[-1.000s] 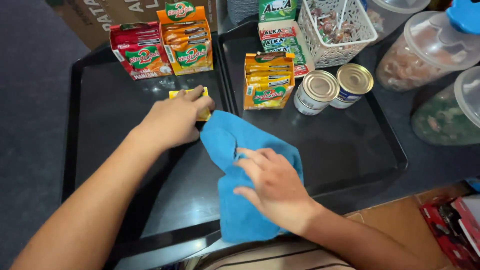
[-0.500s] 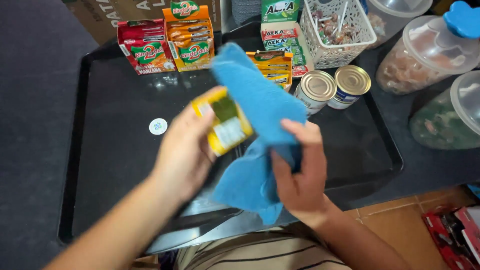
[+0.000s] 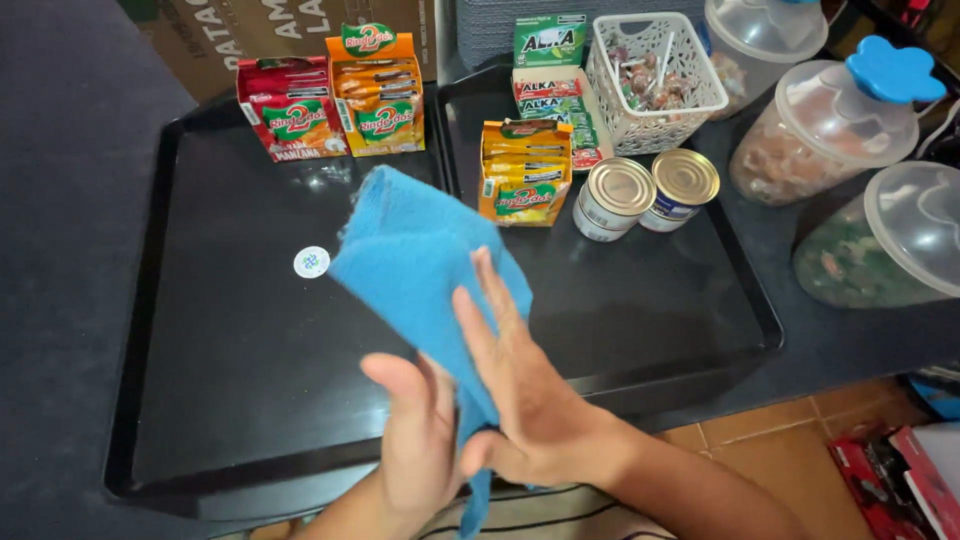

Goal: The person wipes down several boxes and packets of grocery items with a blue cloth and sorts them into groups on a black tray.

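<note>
Where the dark counter [image 3: 70, 300] runs under the head camera, two black trays [image 3: 230, 400] sit side by side on it, with orange floor tiles [image 3: 780, 420] showing past the near edge. At the back of the trays stand a red packet box [image 3: 290, 110], an orange packet box [image 3: 378, 92] and a smaller orange box [image 3: 523, 170], beside two tin cans [image 3: 645, 192], a white basket [image 3: 655, 80] and lidded plastic jars [image 3: 835, 130]. A small round sticker [image 3: 311, 262] lies on the left tray. Above the trays, the left hand [image 3: 420, 440] and right hand [image 3: 525, 400] press a blue cloth [image 3: 420, 260] between them, right fingers [image 3: 490, 300] stretched flat, left thumb up. Half a second earlier the left hand gripped a yellow packet in the cloth; that packet is now hidden or gone, and whether it is inside cannot be told.
</note>
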